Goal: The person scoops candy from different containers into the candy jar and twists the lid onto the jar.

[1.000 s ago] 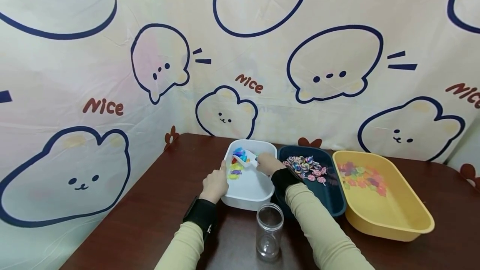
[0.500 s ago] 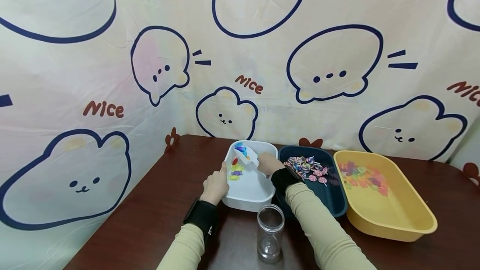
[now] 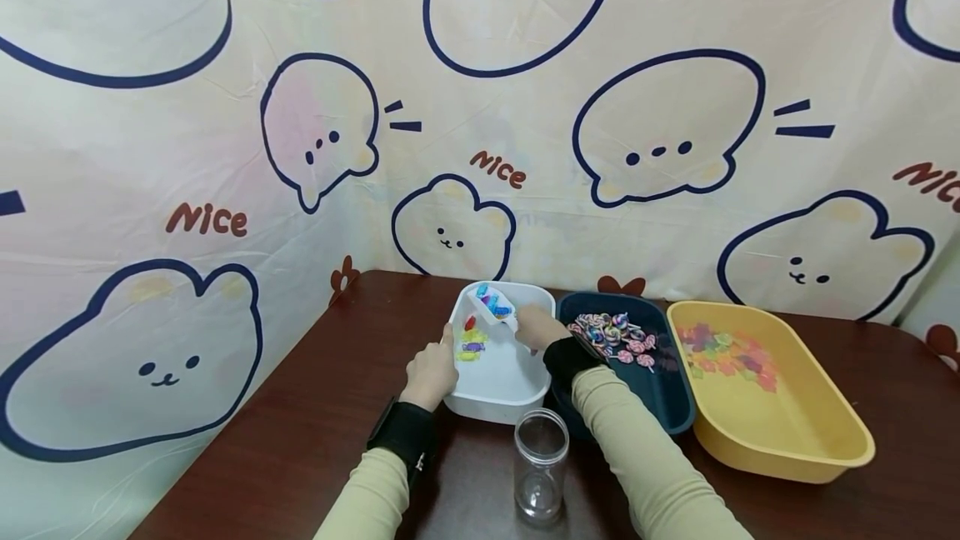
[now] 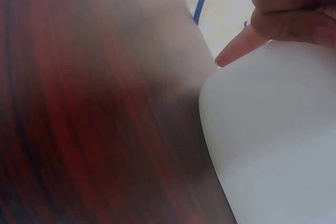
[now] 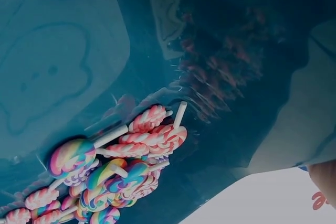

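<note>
In the head view a white tub (image 3: 495, 402) holds red, yellow and purple candy-like pieces (image 3: 472, 346) at its left side. My left hand (image 3: 431, 373) grips this tub's left rim, one finger stretched along the edge; in the left wrist view the other fingers (image 4: 294, 9) are curled by the rim. My right hand (image 3: 538, 328) holds the handle of a small white scoop (image 3: 504, 320) inside the tub. Blue and purple pieces (image 3: 492, 301) lie in the scoop. Only a sliver of the right hand shows in the right wrist view.
A dark teal tub (image 3: 660, 402) with several small lollipops (image 5: 105, 192) stands right of the white tub, under my right forearm. Beyond it is a yellow tub (image 3: 780, 432) with translucent colourful pieces (image 3: 727, 357). An uncovered clear jar (image 3: 540, 465) stands in front on the brown table (image 3: 300, 440).
The scoop has lifted and tilted level, and blue pieces that lay at the tub's far left now sit in it. The left hand stays on the rim.
</note>
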Demonstrator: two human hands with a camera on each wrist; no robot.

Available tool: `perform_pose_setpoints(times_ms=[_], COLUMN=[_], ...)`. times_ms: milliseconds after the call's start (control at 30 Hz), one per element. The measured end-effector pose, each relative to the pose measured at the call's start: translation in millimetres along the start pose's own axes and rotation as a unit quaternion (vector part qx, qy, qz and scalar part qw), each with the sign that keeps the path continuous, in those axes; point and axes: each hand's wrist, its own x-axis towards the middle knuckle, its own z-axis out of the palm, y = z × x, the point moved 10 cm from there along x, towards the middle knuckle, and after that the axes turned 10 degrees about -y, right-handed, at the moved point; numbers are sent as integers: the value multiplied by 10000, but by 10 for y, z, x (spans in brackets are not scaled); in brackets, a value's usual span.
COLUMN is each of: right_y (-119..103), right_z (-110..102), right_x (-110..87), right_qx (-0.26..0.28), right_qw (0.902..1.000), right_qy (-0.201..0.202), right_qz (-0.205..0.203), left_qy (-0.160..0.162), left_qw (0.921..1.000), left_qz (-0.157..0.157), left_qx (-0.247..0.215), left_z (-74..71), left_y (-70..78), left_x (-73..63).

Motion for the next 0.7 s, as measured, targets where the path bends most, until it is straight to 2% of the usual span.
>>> perform_pose_setpoints(times_ms=[233, 467, 600, 700], right_y=[-16, -91, -220, -292], right_z=[-22, -165, -317, -448], right_x=[-61, -239, -440, -714], right_qx=[207, 315, -104, -200], right_qw=[9998, 9993, 9993, 9981], right_qy=[-65, -63, -14, 131], right_qz=[-8, -215, -372, -560], left_qy=[18, 117, 167, 242], left_qw=[10000, 9999, 9998, 9996], left_qz=[-45, 13, 25, 89], left_qx=[9, 6, 61, 145], left_z=[-2, -2, -10, -18], left_y=[14, 48, 40, 43], left_x=[-10, -22, -44, -61])
